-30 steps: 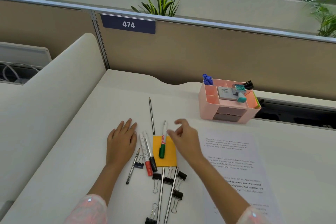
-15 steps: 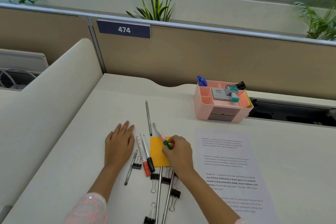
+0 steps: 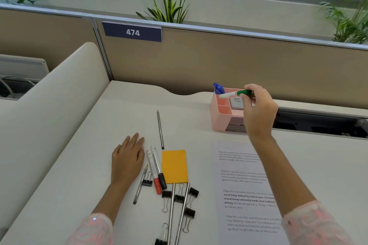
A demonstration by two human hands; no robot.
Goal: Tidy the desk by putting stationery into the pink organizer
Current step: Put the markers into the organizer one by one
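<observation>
The pink organizer (image 3: 220,117) stands at the back right of the desk, with blue pens (image 3: 218,88) in its far left corner. My right hand (image 3: 258,111) holds a green-capped white marker (image 3: 236,93) level over the organizer's top compartments. My left hand (image 3: 128,158) lies flat and open on the desk. Beside it lie a red-capped marker (image 3: 154,173), a black-capped marker (image 3: 159,169), an orange sticky pad (image 3: 174,166), pencils (image 3: 160,129) and several black binder clips (image 3: 180,198).
A printed sheet of paper (image 3: 247,191) lies on the desk under my right forearm. A cream side panel (image 3: 49,105) borders the desk on the left and a brown partition (image 3: 219,59) closes the back. A dark cable gap (image 3: 318,125) runs behind the organizer's right side.
My right hand picked the green-capped marker off the orange pad and carried it up and right, over the organizer. My left hand stayed flat on the desk.
</observation>
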